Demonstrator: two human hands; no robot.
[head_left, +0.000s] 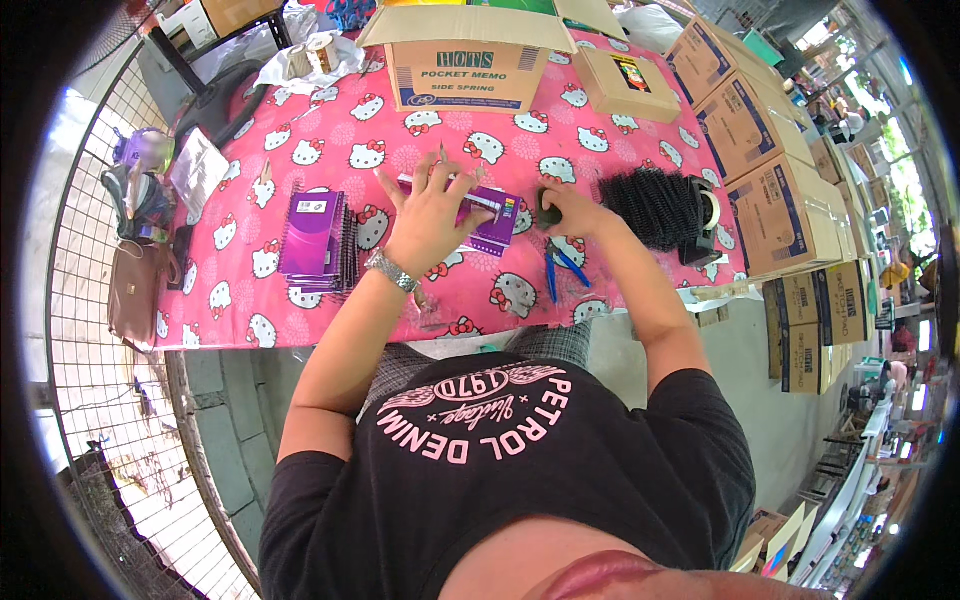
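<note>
The left hand (432,215) lies flat with its fingers (425,180) spread apart, pressing down on a small purple spiral-bound notebook (492,222) that rests on the pink cartoon-cat-patterned worktop (330,140). Just to the right of those fingers, the right hand (570,212) has its fingers (556,198) curled together around a small dark rounded object (547,208), which sits at the notebook's right end; what the object is cannot be told. Below the right hand's fingers, two blue pens (560,268) lie on the worktop. Further right of them sits a pile of black plastic spiral bindings (655,205), with a black tape dispenser (705,215) beside it. Well to the left of the left hand's fingers stands a stack of purple spiral notebooks (315,240). Beyond both hands, at the far side of the worktop, is an open brown cardboard carton (465,75), and a smaller closed brown box (630,85) lies to its right.
</note>
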